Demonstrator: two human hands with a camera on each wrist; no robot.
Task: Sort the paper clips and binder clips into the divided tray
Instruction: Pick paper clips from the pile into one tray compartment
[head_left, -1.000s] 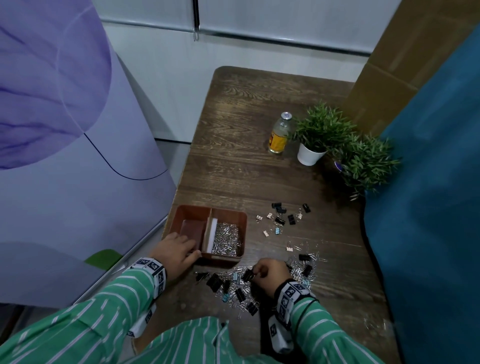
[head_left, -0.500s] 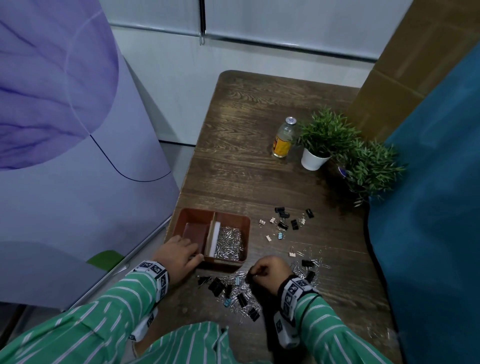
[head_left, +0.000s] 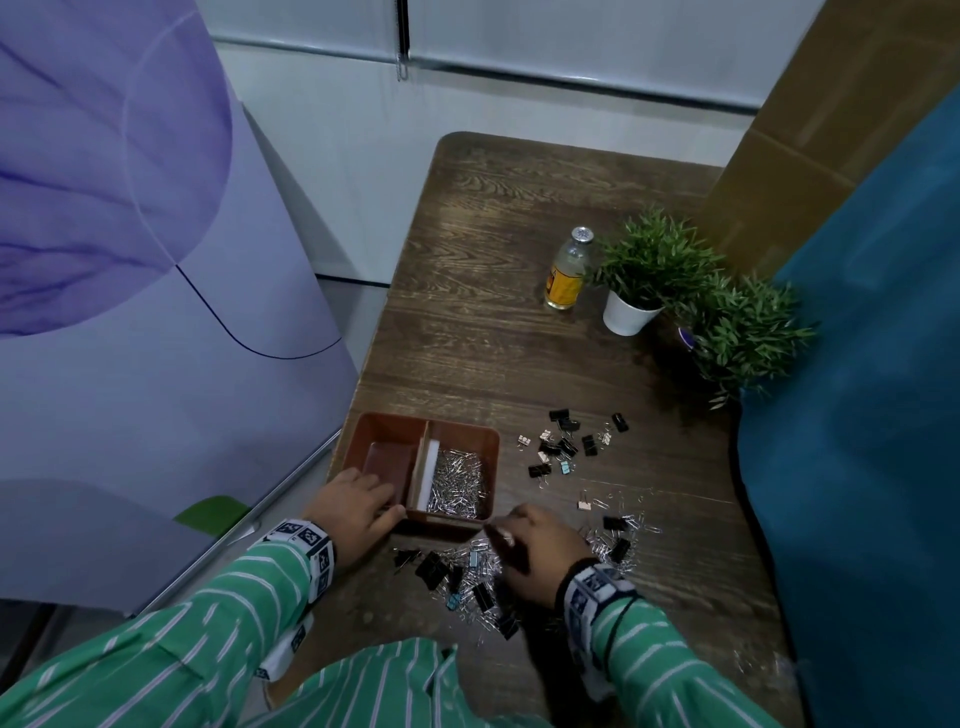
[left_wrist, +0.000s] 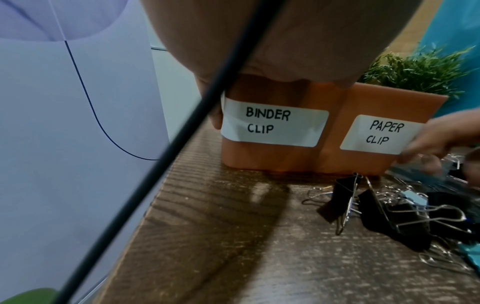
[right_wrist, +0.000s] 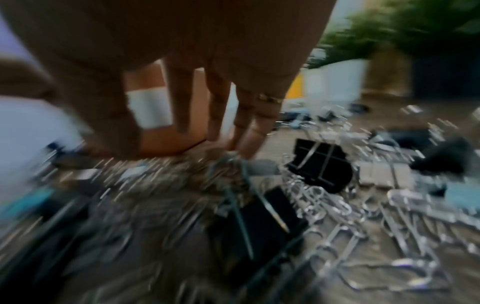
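Left hand rests on near-left corner of the divided tray, fingers laid over the rim, thumb along front wall; holds nothing else. Tray's long axis runs L–R across the table, labels facing the person: L compartment "BINDER CLIP", bare; R compartment "PAPER CLIP" w/ a heap of paper clips. Right hand just in front of tray's near-right corner, over the mixed pile of binder clips & paper clips, fingers pointing down, tips drawn together; whether they pinch a clip: cannot tell (blurred). More binder clips lie scattered R of tray, pointing every way.
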